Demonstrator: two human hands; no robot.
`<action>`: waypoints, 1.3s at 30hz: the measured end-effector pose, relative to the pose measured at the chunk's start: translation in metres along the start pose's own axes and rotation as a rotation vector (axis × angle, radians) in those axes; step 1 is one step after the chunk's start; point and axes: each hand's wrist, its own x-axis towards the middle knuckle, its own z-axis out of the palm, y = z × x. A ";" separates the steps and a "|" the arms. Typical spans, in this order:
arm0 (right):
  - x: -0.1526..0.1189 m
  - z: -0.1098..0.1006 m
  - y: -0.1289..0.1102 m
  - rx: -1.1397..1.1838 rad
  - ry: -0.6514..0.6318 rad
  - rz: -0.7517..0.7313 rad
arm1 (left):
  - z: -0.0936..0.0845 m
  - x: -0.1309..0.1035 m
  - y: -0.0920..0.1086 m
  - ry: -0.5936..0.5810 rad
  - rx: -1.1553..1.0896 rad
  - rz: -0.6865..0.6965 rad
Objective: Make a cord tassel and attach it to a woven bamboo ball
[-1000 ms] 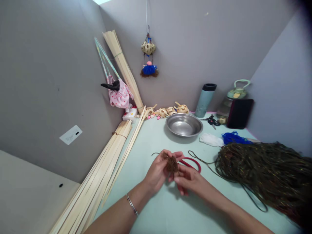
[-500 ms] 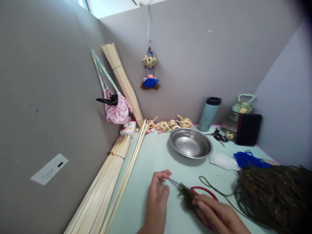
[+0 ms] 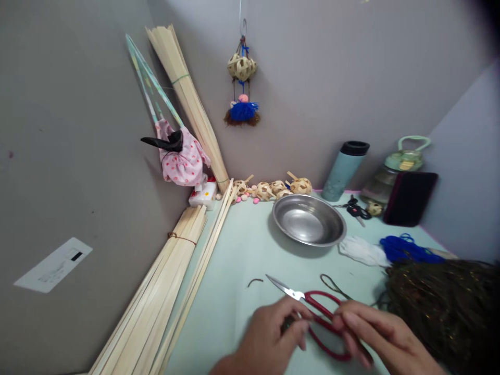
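Red-handled scissors (image 3: 295, 295) lie on the pale green table, blades pointing up and left, partly behind both hands. My left hand (image 3: 273, 330) is curled closed around a small dark bundle, mostly hidden between its fingers. My right hand (image 3: 375, 333) is pinched over the scissors' handles; a dark strand shows below its fingers, blurred. A short brown piece of yarn (image 3: 255, 280) lies left of the blade tips. To the right sits a large heap of dark green-brown yarn (image 3: 441, 307), with a looped cord beside it.
A steel bowl (image 3: 308, 221) stands ahead of the hands. White yarn (image 3: 363, 251) and blue yarn (image 3: 408, 250) lie right of it. Wood strips (image 3: 156, 297) run along the left. Woven balls (image 3: 300, 186), a tumbler (image 3: 346, 172) and a phone (image 3: 410, 199) are at the back.
My left hand has moved right, from the blade tips to the dark bundle, and closed on it. The bundle has left the blades. My right hand has shifted slightly right. The view has tilted down.
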 end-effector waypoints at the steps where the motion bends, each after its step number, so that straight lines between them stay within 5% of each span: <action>1: 0.002 -0.001 -0.003 0.047 0.045 -0.026 | -0.001 0.000 0.001 0.029 -0.108 -0.025; 4: 0.004 -0.001 -0.010 0.263 0.148 -0.036 | 0.002 0.001 0.005 0.050 -0.406 -0.037; 10: 0.001 0.003 -0.010 0.699 0.047 -0.026 | 0.008 0.003 -0.001 0.091 -0.581 -0.103; 15: -0.001 0.009 -0.007 0.257 0.098 -0.008 | 0.013 0.005 -0.009 0.088 -0.539 -0.102; 20: -0.001 0.020 -0.005 -0.125 -0.079 -0.083 | 0.016 0.007 -0.008 0.080 -0.513 -0.094; 24: 0.004 0.017 0.007 -0.131 0.046 -0.089 | 0.004 0.004 0.002 0.421 -0.525 -0.096; 27: 0.006 0.018 0.017 -0.126 0.061 -0.076 | 0.001 -0.002 0.007 0.585 -0.263 0.105; 30: 0.004 0.026 0.019 -0.139 0.062 -0.090 | 0.010 -0.007 0.005 0.257 0.146 0.488; 32: 0.001 0.033 0.014 -0.118 0.031 -0.090 | 0.017 -0.008 0.002 -0.012 0.289 0.582; 34: 0.000 0.036 0.006 -0.074 -0.041 -0.070 | 0.020 -0.009 0.002 -0.131 0.314 0.481; 39: 0.006 0.024 -0.007 -0.005 -0.154 -0.073 | 0.006 -0.009 0.010 -0.121 0.171 0.245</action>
